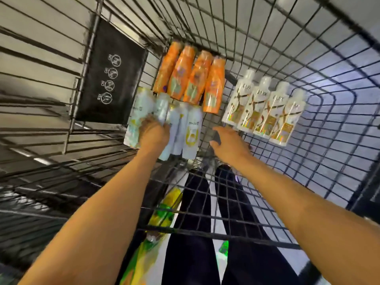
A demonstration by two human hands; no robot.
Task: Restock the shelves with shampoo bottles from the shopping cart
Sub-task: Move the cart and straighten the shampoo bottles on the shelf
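Note:
I look straight down into a black wire shopping cart [308,99]. Several orange shampoo bottles [191,77] lie side by side at the far end of its floor. Several white bottles with gold labels [265,112] lie in a row to the right. Several pale white bottles [191,132] lie nearer, on the left. My left hand [153,133] is down on this pale group, fingers curled around one or two of them. My right hand [228,145] hovers over the bare wire floor between the pale and the gold-labelled bottles, fingers spread, holding nothing.
A black panel with white round pictograms [111,77] hangs on the cart's left wall. Below the cart's near wall I see my dark trouser legs [195,223] and green-and-yellow packages [162,214] on a lower level. The cart's wire walls rise on all sides.

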